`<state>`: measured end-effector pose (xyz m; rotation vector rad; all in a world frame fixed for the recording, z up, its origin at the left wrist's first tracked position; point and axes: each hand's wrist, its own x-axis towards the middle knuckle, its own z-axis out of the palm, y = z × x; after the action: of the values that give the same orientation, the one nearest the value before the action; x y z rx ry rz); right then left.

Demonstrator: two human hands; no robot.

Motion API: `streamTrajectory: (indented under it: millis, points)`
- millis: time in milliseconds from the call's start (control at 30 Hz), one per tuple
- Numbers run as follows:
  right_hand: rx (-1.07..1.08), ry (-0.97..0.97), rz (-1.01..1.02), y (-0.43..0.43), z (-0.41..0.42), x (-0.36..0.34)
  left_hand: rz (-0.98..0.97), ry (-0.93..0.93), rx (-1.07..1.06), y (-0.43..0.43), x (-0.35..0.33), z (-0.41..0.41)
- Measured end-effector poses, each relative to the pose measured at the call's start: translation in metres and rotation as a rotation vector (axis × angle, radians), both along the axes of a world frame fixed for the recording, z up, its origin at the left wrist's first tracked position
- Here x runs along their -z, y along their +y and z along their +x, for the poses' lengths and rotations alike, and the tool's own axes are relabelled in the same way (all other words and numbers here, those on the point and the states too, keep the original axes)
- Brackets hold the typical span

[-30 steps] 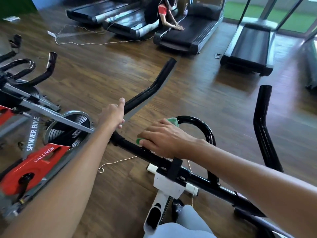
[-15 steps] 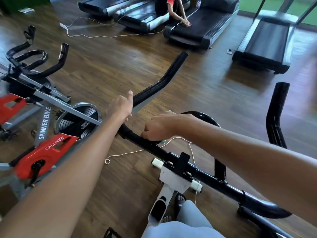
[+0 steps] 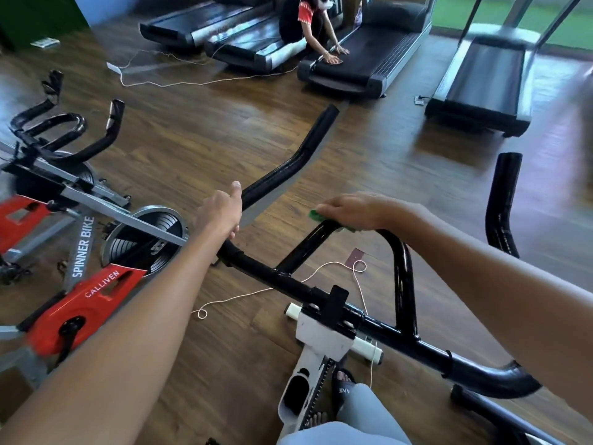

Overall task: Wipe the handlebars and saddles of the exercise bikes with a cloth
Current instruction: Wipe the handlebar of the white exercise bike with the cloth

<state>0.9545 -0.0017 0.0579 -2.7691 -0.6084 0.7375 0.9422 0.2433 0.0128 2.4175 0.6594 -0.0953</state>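
You see four treadmills [image 3: 481,81] lined along the top of the frame, a person [image 3: 308,24] crouched beside one, and a white cord [image 3: 321,274] looping across the wooden floor [image 3: 208,130] at centre.

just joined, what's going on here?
A person is wiping a black handlebar on an exercise bike. The right hand presses a green cloth onto the top of the centre loop. The left hand grips the bar where the left horn starts, apparently steadying it. A red spin bike stands to the left. Further back, another person has both hands on a treadmill belt.
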Motion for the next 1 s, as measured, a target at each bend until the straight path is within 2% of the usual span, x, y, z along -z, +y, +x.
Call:
streamTrajectory:
  millis: [133,233,333,400,500,600,700,867,933,1000]
  points:
    - [0.491,-0.084,0.194,-0.048,-0.021,0.026,-0.034,-0.021,-0.001,0.004,0.003,0.000]
    - [0.927,0.023,0.551,-0.063,-0.069,0.046,-0.040,-0.021,0.006,0.005,0.007,0.006]
    - [1.151,0.179,0.737,-0.064,-0.118,0.053,-0.068,-0.019,0.000,0.006,0.010,0.010]
    - [1.196,0.296,0.829,-0.067,-0.133,0.053,-0.070,-0.024,-0.009,0.006,0.012,0.011]
    - [1.296,0.309,0.918,-0.067,-0.122,0.047,-0.093,-0.024,-0.052,0.005,0.013,0.013]
    - [1.268,0.287,0.855,-0.064,-0.117,0.046,-0.086,-0.025,-0.058,0.004,0.013,0.011]
    - [1.221,0.431,0.785,-0.072,-0.130,0.040,-0.084,-0.031,-0.063,0.005,0.012,0.010]
    - [1.298,0.557,1.118,-0.072,-0.118,0.036,-0.106,-0.044,-0.070,0.004,0.013,0.009]
    - [1.308,0.582,1.150,-0.072,-0.124,0.036,-0.109,-0.047,-0.065,0.005,0.013,0.008]
    - [1.255,0.706,1.154,-0.077,-0.135,0.035,-0.108,-0.056,-0.060,0.006,0.013,0.008]
